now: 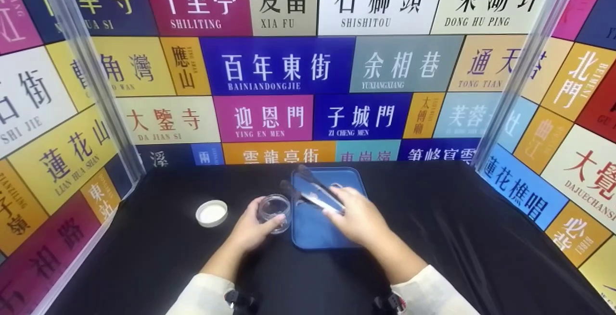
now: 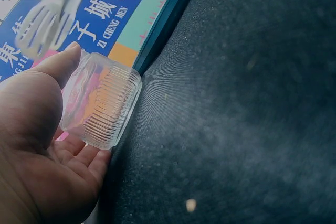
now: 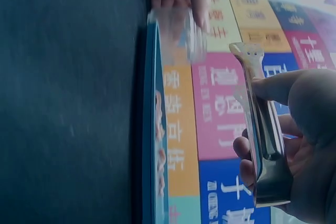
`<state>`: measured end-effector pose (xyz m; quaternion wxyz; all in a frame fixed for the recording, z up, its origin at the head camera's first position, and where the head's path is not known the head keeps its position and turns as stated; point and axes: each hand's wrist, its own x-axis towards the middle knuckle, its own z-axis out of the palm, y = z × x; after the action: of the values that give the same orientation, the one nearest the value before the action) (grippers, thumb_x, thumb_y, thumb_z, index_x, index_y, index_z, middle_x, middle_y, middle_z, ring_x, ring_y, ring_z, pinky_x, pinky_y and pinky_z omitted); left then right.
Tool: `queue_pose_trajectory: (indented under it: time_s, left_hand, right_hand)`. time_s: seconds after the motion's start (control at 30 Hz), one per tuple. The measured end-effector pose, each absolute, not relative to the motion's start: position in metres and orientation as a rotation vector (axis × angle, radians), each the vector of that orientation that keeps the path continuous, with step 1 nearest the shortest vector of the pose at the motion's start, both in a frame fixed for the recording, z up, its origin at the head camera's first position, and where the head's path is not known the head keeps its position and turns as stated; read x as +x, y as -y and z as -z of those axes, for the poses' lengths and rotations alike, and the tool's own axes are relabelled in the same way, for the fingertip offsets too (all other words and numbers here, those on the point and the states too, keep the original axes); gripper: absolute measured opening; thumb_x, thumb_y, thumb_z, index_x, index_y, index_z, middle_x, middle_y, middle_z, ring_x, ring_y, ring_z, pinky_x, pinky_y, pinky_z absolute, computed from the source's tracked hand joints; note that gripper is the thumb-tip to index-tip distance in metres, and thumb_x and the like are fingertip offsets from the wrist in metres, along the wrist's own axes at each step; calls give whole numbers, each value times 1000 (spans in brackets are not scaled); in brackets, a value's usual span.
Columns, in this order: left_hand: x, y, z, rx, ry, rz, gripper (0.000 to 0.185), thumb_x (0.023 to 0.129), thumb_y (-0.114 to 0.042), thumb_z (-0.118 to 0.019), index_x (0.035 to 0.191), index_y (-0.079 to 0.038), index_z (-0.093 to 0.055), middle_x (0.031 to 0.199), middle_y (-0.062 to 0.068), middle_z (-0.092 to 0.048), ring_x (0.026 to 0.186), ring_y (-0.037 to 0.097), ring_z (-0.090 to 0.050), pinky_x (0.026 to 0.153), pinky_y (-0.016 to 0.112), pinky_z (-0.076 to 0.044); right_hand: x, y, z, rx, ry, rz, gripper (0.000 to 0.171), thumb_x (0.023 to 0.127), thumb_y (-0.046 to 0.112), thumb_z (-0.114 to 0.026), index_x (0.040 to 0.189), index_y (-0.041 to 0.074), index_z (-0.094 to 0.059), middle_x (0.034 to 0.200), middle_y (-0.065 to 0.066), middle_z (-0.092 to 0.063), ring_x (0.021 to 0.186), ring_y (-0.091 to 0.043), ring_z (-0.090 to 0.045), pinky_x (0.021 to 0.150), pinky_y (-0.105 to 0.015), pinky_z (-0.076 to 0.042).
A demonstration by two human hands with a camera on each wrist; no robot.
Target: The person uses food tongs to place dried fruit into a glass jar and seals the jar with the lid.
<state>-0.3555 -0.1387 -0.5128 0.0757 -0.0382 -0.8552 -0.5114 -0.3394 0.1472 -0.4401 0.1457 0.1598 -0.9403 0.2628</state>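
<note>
My left hand [image 1: 252, 226] grips a clear ribbed jar [image 2: 107, 103] by its sides, just left of the blue tray [image 1: 320, 235]. The jar's open mouth shows in the head view. In my right hand [image 1: 363, 216] is a pair of shiny metal tongs [image 3: 268, 140], held above the tray with thumb and fingers on its arms. The slotted tips [image 2: 44, 30] hang near the jar, blurred, with nothing visible between them. Small pinkish pieces [image 3: 160, 156] lie in the tray, partly hidden by the tongs and right hand in the head view.
A round white lid [image 1: 211, 213] lies on the black tablecloth [image 1: 192, 252] to the left of the jar. Panels with colourful printed signs [image 1: 276, 65] stand behind the table and along both sides.
</note>
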Motion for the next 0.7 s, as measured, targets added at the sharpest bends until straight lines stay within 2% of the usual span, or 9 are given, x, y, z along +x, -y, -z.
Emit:
queue_pose_trajectory:
  time_s: [0.1, 0.37, 0.7]
  left_hand:
    - [-355, 138, 512, -111, 2562, 1535, 86, 90, -43, -85, 155, -3, -46, 152, 23, -60, 140, 42, -58, 123, 60, -43]
    - [-354, 138, 511, -104, 2574, 1536, 88, 91, -44, -84, 157, -3, -45, 153, 24, -59, 141, 42, -58, 124, 61, -42]
    - [-354, 138, 511, -115, 2567, 1532, 86, 91, -42, -85, 156, -2, -45, 151, 24, -60, 140, 41, -59, 123, 60, -43]
  right_hand:
    - [-350, -160, 441, 387, 2734, -782, 62, 96, 41, -78, 151, 17, -62, 145, -12, -68, 128, -33, -67, 112, -54, -54]
    - [-371, -192, 448, 190, 2836, -841, 65, 99, 40, -74, 156, 13, -56, 155, -20, -58, 143, -41, -57, 122, -60, -45]
    - [-383, -214, 457, 113, 2867, -883, 67, 102, 41, -70, 158, 9, -51, 161, -24, -51, 148, -45, -51, 125, -64, -39]
